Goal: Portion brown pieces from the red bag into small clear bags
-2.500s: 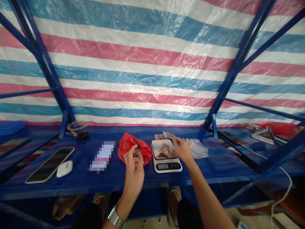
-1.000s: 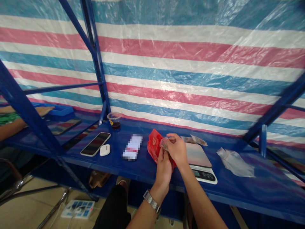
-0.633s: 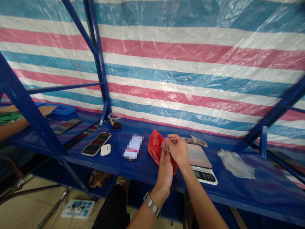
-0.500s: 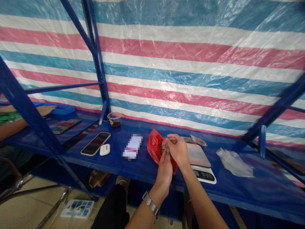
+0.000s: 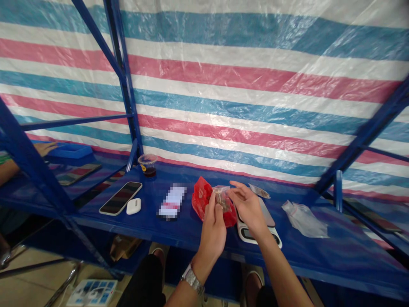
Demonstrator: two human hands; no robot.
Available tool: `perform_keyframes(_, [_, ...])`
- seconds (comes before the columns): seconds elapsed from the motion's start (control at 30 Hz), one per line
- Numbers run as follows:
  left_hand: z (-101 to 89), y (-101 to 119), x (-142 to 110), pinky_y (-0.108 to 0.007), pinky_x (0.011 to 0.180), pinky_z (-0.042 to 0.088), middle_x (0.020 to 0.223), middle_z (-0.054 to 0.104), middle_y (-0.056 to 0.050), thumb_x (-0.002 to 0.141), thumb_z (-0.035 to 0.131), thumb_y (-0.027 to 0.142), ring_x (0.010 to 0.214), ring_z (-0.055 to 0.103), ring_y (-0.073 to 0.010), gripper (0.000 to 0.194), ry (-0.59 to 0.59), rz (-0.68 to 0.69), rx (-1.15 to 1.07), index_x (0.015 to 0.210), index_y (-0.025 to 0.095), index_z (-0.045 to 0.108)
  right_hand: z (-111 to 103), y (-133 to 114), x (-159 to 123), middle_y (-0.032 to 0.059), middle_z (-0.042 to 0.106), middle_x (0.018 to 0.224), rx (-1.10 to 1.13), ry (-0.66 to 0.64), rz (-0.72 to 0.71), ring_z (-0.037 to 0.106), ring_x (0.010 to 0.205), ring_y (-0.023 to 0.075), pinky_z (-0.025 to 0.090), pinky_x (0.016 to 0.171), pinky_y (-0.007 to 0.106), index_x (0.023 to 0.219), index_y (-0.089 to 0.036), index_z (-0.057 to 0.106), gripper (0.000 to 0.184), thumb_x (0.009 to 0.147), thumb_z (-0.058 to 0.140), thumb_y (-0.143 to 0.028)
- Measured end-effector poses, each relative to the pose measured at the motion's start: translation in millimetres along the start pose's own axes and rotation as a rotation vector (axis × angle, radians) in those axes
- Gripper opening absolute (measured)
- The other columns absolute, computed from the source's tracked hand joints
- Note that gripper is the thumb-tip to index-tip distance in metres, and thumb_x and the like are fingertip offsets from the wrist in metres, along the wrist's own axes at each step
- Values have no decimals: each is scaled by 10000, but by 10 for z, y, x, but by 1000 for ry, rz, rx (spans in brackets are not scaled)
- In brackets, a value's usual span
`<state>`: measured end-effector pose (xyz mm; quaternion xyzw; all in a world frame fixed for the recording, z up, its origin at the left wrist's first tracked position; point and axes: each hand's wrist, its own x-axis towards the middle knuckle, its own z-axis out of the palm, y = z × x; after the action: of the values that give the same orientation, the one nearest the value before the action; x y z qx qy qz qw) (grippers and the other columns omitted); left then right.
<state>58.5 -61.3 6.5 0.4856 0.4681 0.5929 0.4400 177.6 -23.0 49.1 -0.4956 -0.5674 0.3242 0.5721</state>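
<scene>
My left hand (image 5: 213, 225) is raised over the blue shelf (image 5: 179, 221) and pinches a small clear bag of brown bits (image 5: 220, 197). My right hand (image 5: 248, 207) is beside it, fingers curled on the bag's right edge. Behind both hands lies a crumpled red plastic bag (image 5: 203, 199). A white digital scale (image 5: 258, 226) sits just right of my hands, partly hidden by my right wrist. A filled small clear bag (image 5: 259, 191) lies behind the scale.
A pile of empty clear bags (image 5: 303, 218) lies to the right. A phone (image 5: 120, 198), a white earbud case (image 5: 133, 206), a blurred white packet (image 5: 172, 202) and a cup of dark liquid (image 5: 147, 164) sit left. Another person's arm (image 5: 9, 164) shows far left. A power strip (image 5: 86, 294) lies on the floor.
The small bag left the scale plate and now hangs between both hands above the red bag. My right hand has opened slightly. The camera swung left.
</scene>
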Motion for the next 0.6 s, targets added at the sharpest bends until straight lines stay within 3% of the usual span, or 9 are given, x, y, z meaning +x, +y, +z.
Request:
perform_keyframes(0.07, [-38, 77, -39, -442, 1142, 414, 1436, 571, -128, 1044, 399, 456, 1361, 542, -280, 525, -23, 75, 133, 1535, 284, 473, -77, -57, -47, 87, 794, 954, 43, -57, -9, 746, 901, 243, 595, 842, 367, 1091, -185, 732, 428, 808, 733, -506])
perform_keyframes(0.17, [-63, 177, -84, -452, 1104, 450, 1383, 564, -125, 1056, 352, 439, 1236, 622, -275, 536, -52, 107, 241, 1576, 317, 407, -226, -69, -88, 91, 796, 970, 35, -95, -19, 740, 926, 244, 585, 870, 363, 946, -186, 761, 389, 793, 759, -544])
perform_keyframes(0.4, [-105, 230, -76, -455, 1067, 491, 1361, 522, -128, 1057, 336, 430, 1154, 654, -257, 533, 10, 126, 358, 1570, 297, 396, -892, 373, 45, 97, 787, 846, -230, 216, 146, 723, 725, 248, 547, 647, 341, 998, -155, 752, 414, 784, 694, -504])
perform_keyframes(0.47, [-136, 205, -68, -446, 1081, 487, 1367, 516, -125, 1058, 337, 421, 1169, 652, -245, 523, 10, 139, 365, 1560, 290, 403, -1029, 517, 73, 115, 792, 872, -421, 259, 154, 742, 798, 276, 559, 742, 379, 995, -151, 760, 361, 813, 645, -441])
perform_keyframes(0.6, [-203, 139, -46, -445, 1105, 475, 1352, 532, -115, 1054, 359, 426, 1188, 641, -240, 506, 15, 180, 384, 1536, 286, 424, -1138, 643, 73, 163, 779, 1060, -744, 289, 15, 726, 1012, 312, 523, 940, 427, 1095, -139, 767, 388, 901, 545, -391])
